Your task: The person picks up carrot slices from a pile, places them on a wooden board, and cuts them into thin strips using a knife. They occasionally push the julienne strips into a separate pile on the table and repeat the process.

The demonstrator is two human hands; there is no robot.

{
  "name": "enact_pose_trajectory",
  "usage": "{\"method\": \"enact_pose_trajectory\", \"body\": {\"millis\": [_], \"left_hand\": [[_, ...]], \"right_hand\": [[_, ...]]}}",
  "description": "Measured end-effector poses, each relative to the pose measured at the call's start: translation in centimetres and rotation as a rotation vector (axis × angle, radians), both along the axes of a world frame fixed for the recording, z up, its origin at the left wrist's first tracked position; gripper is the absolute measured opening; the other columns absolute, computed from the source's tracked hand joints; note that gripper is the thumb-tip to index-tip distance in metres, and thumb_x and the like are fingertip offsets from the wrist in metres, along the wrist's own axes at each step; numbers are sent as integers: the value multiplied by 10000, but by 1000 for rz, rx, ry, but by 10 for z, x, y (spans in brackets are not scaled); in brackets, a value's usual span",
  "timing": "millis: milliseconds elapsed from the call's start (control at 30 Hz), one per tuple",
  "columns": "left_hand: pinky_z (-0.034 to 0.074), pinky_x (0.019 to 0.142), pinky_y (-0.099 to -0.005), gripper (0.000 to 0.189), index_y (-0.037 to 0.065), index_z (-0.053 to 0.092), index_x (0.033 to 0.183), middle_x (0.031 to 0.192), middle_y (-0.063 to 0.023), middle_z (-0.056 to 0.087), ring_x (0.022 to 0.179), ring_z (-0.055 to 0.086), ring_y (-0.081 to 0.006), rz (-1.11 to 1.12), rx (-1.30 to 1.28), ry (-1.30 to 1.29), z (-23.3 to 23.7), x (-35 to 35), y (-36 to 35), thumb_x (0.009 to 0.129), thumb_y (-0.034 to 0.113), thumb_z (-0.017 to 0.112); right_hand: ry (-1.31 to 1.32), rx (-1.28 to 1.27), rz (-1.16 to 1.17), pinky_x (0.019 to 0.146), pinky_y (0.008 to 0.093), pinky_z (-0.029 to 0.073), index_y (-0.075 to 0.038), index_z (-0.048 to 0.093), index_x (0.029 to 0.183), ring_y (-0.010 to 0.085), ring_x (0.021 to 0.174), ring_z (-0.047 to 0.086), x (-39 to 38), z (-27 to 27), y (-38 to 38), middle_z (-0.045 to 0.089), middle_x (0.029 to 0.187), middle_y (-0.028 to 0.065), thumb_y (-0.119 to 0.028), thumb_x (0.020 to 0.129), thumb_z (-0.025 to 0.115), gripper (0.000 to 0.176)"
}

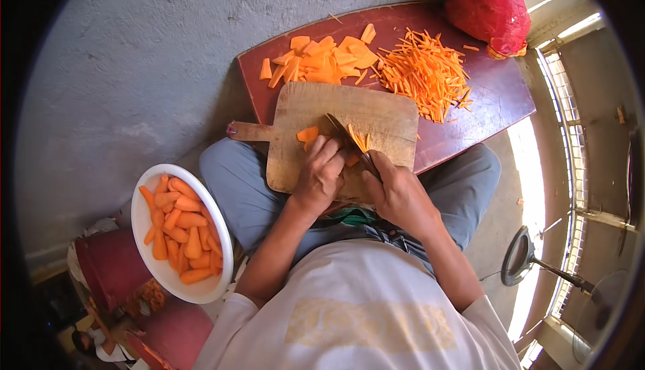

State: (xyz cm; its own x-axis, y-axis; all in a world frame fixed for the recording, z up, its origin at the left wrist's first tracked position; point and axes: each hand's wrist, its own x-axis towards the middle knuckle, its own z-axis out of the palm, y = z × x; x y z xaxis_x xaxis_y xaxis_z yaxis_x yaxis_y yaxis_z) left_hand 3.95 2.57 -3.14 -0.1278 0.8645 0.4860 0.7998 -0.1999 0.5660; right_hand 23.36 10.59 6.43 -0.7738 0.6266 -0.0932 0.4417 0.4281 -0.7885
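Observation:
A wooden cutting board (383, 111) with a handle lies over my lap and the edge of a red table (497, 95). My right hand (400, 189) is closed round the handle of a dark knife (342, 131), its blade slanting up and left over the board. Beside the blade, my left hand (321, 174) has its fingers bent and pressed down on carrot pieces, partly hidden under them. Orange carrot slices (308, 135) lie just above my left fingers. Thin carrot strips (361, 139) sit along the blade's right side.
Behind the board are a pile of carrot slices (322, 61) and a heap of strips (430, 74). A red sack (487, 7) stands at the table's back right. At left is a white basin (226, 262) of carrots, near red buckets (111, 266). A person (101, 343) shows at lower left.

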Motion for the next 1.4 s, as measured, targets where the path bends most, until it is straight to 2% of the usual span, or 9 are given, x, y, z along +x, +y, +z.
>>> {"method": "enact_pose_trajectory", "body": {"millis": [167,300,467,600,767,1000,1067,1167,1400], "left_hand": [[534,968,-501,345,-22,772,1123,1171,-172,712,1069,633,-395,3,47,-32,-9,-2,-1,808,-57,637],[570,950,-477,402,4,800,1111,1175,-155,751,1073,682,-393,41,36,-24,1,0,-1,766,-150,662],[533,969,-487,356,3,775,1083,1147,-148,718,1072,654,-377,47,30,-11,1,-1,-2,761,-97,658],[512,970,-488,348,9,770,1082,1129,-137,696,1060,634,-357,57,29,4,-9,0,-4,759,-63,663],[511,954,-494,344,-8,773,1101,1101,-140,683,1045,624,-368,62,30,-1,-4,0,-3,780,-52,658],[517,957,-504,387,-24,776,1139,1090,-150,691,1026,619,-382,61,73,-8,-5,1,-3,776,-65,648],[518,962,-505,392,-24,775,1135,1097,-154,695,1036,621,-385,65,77,-27,-5,1,-4,765,-67,652],[518,966,-505,385,-22,772,1123,1103,-158,698,1048,626,-387,58,53,-43,-8,0,-6,759,-72,656],[505,989,-520,337,-25,737,1071,1122,-167,690,1061,618,-399,59,61,-15,-6,0,-6,737,-23,692]], "right_hand": [[3,-62,7,697,581,516,41,603,1244,558,802,674,9,10,-3,662,822,342,-117,1092,680,232],[-13,-20,12,720,623,540,43,595,1212,572,817,699,-6,-1,1,685,829,348,-110,1077,679,222],[23,-65,5,725,615,544,47,594,1221,574,832,700,4,10,-2,693,840,344,-120,1082,676,233],[11,-12,-9,731,610,546,46,595,1237,578,852,701,3,-5,-5,698,861,345,-121,1081,678,243],[21,-63,0,731,621,536,44,594,1222,578,850,697,-1,11,-1,691,859,355,-125,1078,680,238],[43,-27,11,728,619,533,41,586,1198,577,842,695,-10,1,7,690,852,354,-101,1075,670,206],[25,-104,-7,727,617,535,43,587,1196,576,840,695,-5,14,1,691,853,354,-99,1075,670,204],[41,-22,-18,730,614,540,40,590,1201,575,836,697,-3,-2,-8,690,849,355,-96,1075,665,200],[17,-56,-11,724,618,541,40,586,1236,580,824,695,-8,5,-5,681,823,356,-104,1083,661,223]]}}
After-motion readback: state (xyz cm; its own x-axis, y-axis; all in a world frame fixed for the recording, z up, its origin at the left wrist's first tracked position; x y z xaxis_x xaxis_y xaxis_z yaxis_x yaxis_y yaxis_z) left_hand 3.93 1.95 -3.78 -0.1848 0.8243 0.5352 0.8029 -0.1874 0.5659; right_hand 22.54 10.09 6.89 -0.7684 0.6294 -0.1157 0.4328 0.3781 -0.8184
